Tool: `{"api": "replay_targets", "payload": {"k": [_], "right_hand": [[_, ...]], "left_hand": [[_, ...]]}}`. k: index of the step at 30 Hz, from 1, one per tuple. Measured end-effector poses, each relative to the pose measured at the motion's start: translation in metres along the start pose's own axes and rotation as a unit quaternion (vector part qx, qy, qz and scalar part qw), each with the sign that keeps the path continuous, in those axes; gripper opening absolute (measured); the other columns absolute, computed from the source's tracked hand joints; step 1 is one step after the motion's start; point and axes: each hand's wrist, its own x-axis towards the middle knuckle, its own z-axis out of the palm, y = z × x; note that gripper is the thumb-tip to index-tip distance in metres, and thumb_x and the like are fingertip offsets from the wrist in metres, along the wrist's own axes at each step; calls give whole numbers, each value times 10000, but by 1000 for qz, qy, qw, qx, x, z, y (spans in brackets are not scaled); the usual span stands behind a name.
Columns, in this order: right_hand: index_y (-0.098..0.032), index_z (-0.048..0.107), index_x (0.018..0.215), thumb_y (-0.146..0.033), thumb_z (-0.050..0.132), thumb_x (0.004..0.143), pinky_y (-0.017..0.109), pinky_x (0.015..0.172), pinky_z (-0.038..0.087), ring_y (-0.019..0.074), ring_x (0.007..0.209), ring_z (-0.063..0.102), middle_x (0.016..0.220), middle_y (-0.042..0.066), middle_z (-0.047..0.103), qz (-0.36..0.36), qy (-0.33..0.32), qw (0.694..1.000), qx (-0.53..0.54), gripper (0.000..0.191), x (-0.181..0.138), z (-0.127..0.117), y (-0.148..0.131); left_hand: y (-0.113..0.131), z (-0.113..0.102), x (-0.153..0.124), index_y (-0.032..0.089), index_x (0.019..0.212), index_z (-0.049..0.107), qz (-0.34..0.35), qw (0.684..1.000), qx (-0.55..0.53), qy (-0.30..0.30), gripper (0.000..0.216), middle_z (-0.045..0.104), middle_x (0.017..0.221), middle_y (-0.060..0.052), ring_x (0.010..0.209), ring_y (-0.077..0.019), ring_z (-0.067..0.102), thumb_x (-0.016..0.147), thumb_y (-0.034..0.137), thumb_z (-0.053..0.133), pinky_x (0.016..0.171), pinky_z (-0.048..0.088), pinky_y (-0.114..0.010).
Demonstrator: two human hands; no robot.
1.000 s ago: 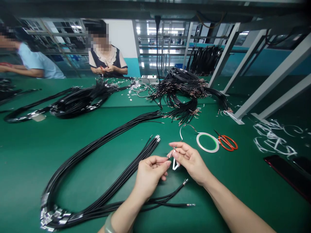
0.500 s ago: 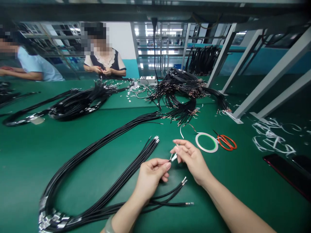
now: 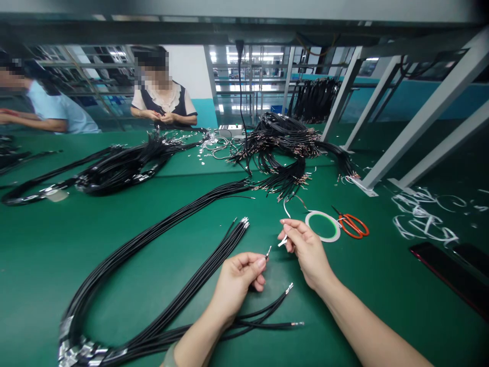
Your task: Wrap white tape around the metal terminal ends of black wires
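Table (image 3: 382,275), green, one. Wire bundles: one long loop (image 3: 198,275) at 9 o'clock of the hands, more heaped at 12, strands too many to count. Co-workers (image 3: 164,104), two, at 11. Left hand (image 3: 237,278), pinching one wire end (image 3: 268,251) at centre, tip up. Right hand (image 3: 305,250), pinching one tape strip (image 3: 282,242), just clear of that tip. Roll (image 3: 323,226), one, and scissors (image 3: 353,225), one, at 2. Probably best handled by pinching close behind the tip, with the strip taut.

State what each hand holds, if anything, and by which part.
Left hand: a black wire, pinched just behind its metal tip. Right hand: a white strip, pinched at one end between thumb and fingers.
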Motion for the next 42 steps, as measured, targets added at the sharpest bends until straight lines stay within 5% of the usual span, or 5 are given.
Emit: {"api": "replay_targets", "payload": {"k": [27, 38, 42], "right_hand": [[-158, 642, 925, -393, 635, 764, 234, 459, 318, 101, 443, 437, 647, 9, 643, 10, -26, 999, -23, 284, 4, 3, 18], [-153, 648, 920, -391, 640, 762, 228, 451, 320, 90, 432, 428, 642, 9, 647, 12, -30, 999, -27, 286, 4, 4, 19], [-150, 649, 927, -393, 637, 763, 230, 450, 329, 90, 432, 434, 641, 9, 647, 6, -30, 999, -28, 294, 5, 5, 20]], "left_hand": [[6, -1, -5, 122, 916, 711, 46, 997, 54, -17, 365, 510, 546, 29, 450, -69, 415, 725, 431, 683, 413, 319, -162], [9, 0, -7, 122, 786, 679, 65, 995, 71, -1, 361, 397, 504, 64, 425, -59, 317, 745, 479, 642, 391, 228, -165], [1, 2, -3, 121, 808, 693, 45, 997, 69, -5, 442, 484, 552, 34, 416, -67, 345, 767, 545, 571, 386, 242, -176]]}}
